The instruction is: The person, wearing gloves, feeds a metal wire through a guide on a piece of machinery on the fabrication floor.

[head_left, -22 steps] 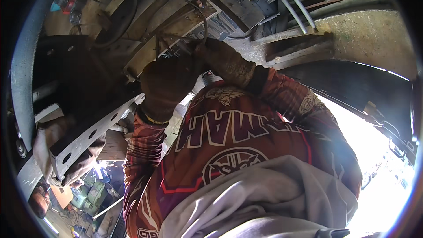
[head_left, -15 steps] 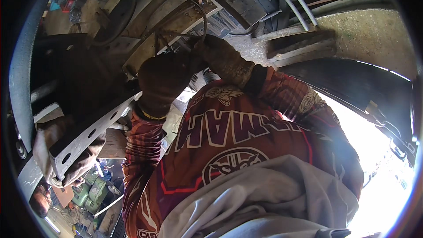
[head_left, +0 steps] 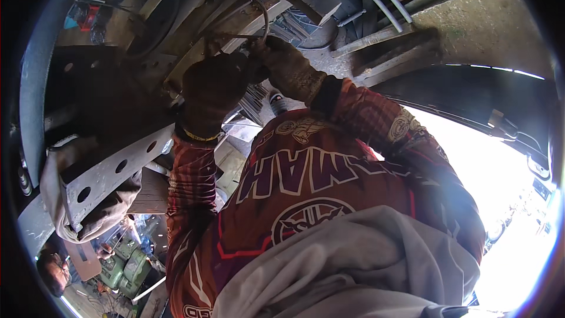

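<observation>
Both hands wear dark brown work gloves and are raised close together in front of my chest, beside a long metal beam. My left hand has its fingers curled in, and whatever is in them is hidden by the glove. Beside it, my right hand is also closed, its fingertips turned toward the left hand. A thin curved hose or cable arcs down to the right glove's fingers; I cannot tell if it is gripped or passes behind. Thin rods show just below the gloves.
A pale metal rail with round holes runs along the left, draped with a grey cloth. Another person is at lower left near a green machine. Metal tubes lie at upper right, and a dark beam below them.
Both gloved hands sit slightly higher in the picture, and the right has shifted a little left. The view has tilted slightly. Both hands remain closed near the curved hose or cable.
</observation>
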Action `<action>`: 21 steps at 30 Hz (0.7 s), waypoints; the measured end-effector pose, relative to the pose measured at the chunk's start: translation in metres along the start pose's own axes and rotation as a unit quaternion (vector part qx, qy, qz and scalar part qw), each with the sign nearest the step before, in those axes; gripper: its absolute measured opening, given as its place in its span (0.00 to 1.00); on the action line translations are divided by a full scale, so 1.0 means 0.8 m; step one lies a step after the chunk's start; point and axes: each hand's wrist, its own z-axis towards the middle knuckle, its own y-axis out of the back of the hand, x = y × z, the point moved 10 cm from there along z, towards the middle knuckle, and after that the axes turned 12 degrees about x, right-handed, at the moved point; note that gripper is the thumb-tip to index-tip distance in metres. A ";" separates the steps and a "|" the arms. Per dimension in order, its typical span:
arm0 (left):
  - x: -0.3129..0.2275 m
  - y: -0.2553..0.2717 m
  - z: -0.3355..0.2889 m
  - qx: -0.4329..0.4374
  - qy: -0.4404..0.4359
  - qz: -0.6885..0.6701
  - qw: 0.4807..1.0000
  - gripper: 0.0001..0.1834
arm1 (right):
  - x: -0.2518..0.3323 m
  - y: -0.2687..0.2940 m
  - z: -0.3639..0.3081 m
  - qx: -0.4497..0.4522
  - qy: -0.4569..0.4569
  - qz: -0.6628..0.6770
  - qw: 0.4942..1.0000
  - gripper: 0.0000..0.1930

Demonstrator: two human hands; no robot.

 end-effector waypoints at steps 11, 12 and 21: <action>-0.030 0.028 -0.014 -0.090 -0.040 0.023 0.995 0.09 | 0.037 0.005 -0.020 0.064 0.151 -0.273 0.948 0.22; -0.029 0.033 -0.015 -0.077 -0.025 0.021 0.996 0.08 | 0.026 0.009 -0.021 0.068 0.094 -0.119 0.986 0.21; 0.009 0.008 -0.031 0.071 0.146 -0.784 0.599 0.18 | 0.147 0.040 -0.143 -0.063 0.366 -0.066 0.926 0.34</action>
